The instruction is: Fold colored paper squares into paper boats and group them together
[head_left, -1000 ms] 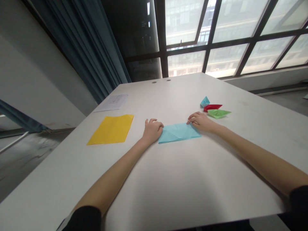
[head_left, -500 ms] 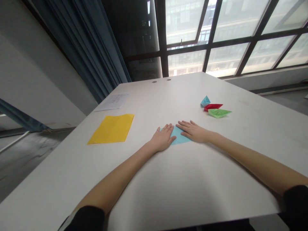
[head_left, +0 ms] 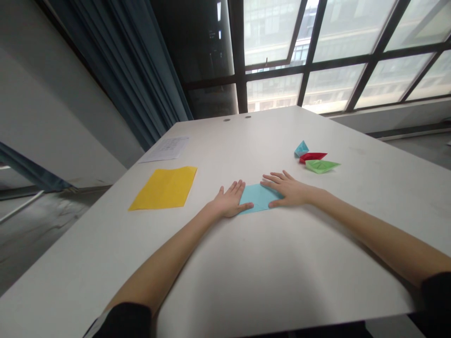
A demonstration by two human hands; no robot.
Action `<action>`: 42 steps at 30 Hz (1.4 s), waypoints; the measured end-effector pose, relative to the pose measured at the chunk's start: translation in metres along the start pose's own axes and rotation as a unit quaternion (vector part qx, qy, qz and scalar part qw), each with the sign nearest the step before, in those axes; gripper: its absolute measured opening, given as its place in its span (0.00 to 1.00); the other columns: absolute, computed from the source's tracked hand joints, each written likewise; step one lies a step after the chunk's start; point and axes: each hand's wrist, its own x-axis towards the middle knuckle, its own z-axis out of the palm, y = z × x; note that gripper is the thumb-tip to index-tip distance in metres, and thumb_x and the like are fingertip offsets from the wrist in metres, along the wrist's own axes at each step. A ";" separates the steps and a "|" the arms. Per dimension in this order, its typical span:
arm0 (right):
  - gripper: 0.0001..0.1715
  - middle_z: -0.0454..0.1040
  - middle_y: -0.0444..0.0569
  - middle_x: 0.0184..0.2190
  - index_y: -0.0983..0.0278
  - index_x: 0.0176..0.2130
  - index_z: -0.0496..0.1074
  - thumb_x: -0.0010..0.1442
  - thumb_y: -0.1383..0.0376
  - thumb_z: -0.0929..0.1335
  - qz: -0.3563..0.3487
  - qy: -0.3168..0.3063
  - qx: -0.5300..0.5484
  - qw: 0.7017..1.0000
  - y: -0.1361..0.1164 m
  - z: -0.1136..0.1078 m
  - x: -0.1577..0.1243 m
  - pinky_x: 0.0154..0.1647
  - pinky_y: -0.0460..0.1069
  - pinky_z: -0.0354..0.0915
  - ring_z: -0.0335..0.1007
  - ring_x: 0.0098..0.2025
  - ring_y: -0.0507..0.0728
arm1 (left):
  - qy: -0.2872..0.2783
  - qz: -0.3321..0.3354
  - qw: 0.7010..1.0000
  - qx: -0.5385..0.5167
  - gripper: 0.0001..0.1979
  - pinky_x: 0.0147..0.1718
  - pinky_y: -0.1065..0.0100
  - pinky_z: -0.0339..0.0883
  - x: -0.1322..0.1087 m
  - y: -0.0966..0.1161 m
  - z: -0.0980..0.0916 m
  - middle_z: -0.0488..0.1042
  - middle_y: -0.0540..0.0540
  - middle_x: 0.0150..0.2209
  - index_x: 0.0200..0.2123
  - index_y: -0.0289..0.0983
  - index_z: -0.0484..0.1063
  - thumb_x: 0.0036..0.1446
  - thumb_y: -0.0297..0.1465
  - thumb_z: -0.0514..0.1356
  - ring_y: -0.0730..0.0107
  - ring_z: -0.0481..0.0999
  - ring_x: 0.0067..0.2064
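Note:
A light blue sheet of paper (head_left: 258, 197), which looks folded, lies flat on the white table (head_left: 246, 263) in front of me. My left hand (head_left: 229, 199) rests on its left end, fingers stretched out and thumb reaching over the paper. On the right end lies my right hand (head_left: 286, 188), palm down with its fingers spread. Both hands are open and touch the paper without gripping it. Each covers part of the end it lies on.
To the left are yellow paper (head_left: 165, 188) and a printed white sheet (head_left: 166, 149). Beyond my right hand sit three folded paper boats: a blue one (head_left: 301, 149), a red one (head_left: 312, 157) and a green one (head_left: 321, 166). A blue curtain (head_left: 134, 61) and windows stand behind the table.
My hands have slid apart, the left one leftward and the right one slightly rightward, so more of the blue paper shows between them. The other papers lie as before.

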 end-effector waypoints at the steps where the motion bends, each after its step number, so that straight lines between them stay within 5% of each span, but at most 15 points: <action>1: 0.49 0.55 0.58 0.61 0.61 0.60 0.55 0.47 0.40 0.64 -0.031 0.007 0.002 0.999 -0.003 -0.004 0.000 0.58 0.67 0.43 0.47 0.61 0.70 | 0.001 -0.001 1.000 0.000 0.45 0.57 0.40 0.33 0.001 0.000 0.001 0.30 0.39 0.65 0.64 0.37 0.32 0.52 0.58 0.40 0.50 0.33 0.65; 5: 0.38 0.67 0.57 0.51 0.62 0.54 0.65 0.48 0.46 0.67 -0.090 0.001 0.028 0.995 -0.014 -0.015 0.003 0.51 0.59 0.56 0.62 0.51 0.64 | 0.024 0.024 0.999 0.006 0.43 0.56 0.40 0.30 0.007 -0.008 0.003 0.33 0.39 0.65 0.64 0.38 0.34 0.52 0.58 0.41 0.51 0.33 0.65; 10: 0.19 0.74 0.53 0.42 0.61 0.45 0.72 0.57 0.56 0.64 -0.097 -0.026 0.024 0.995 -0.023 -0.017 0.005 0.46 0.53 0.60 0.69 0.44 0.59 | 0.091 0.031 0.995 0.001 0.33 0.58 0.43 0.31 0.017 -0.032 0.000 0.39 0.42 0.65 0.63 0.42 0.44 0.58 0.52 0.36 0.56 0.35 0.65; 30: 0.15 0.74 0.50 0.28 0.63 0.34 0.73 0.62 0.65 0.59 -0.161 0.010 -0.102 0.982 -0.027 -0.016 0.006 0.37 0.49 0.55 0.69 0.32 0.54 | 0.121 0.037 0.992 0.013 0.32 0.59 0.47 0.36 0.019 -0.038 0.002 0.41 0.42 0.65 0.62 0.43 0.46 0.59 0.50 0.40 0.58 0.41 0.65; 35: 0.14 0.75 0.49 0.29 0.63 0.35 0.72 0.62 0.66 0.59 -0.138 0.030 -0.100 0.985 -0.023 -0.017 0.006 0.36 0.49 0.57 0.69 0.32 0.55 | 0.136 0.030 0.989 -0.054 0.29 0.59 0.46 0.36 0.021 -0.039 0.003 0.46 0.45 0.64 0.61 0.44 0.50 0.61 0.48 0.34 0.60 0.43 0.65; 38: 0.16 0.76 0.49 0.31 0.62 0.37 0.72 0.62 0.63 0.58 -0.081 0.073 -0.047 0.993 -0.024 -0.022 0.006 0.35 0.49 0.58 0.69 0.32 0.55 | 0.193 0.023 0.962 -0.193 0.31 0.60 0.53 0.40 0.023 -0.045 0.006 0.56 0.46 0.61 0.59 0.43 0.55 0.61 0.46 0.28 0.64 0.51 0.63; 42: 0.16 0.76 0.48 0.29 0.63 0.36 0.73 0.60 0.60 0.59 0.045 0.151 0.094 0.983 -0.031 -0.036 0.007 0.32 0.48 0.60 0.69 0.29 0.54 | 0.274 0.080 0.881 -0.377 0.35 0.57 0.61 0.51 0.024 -0.057 0.010 0.64 0.41 0.56 0.57 0.37 0.59 0.59 0.51 0.31 0.64 0.61 0.58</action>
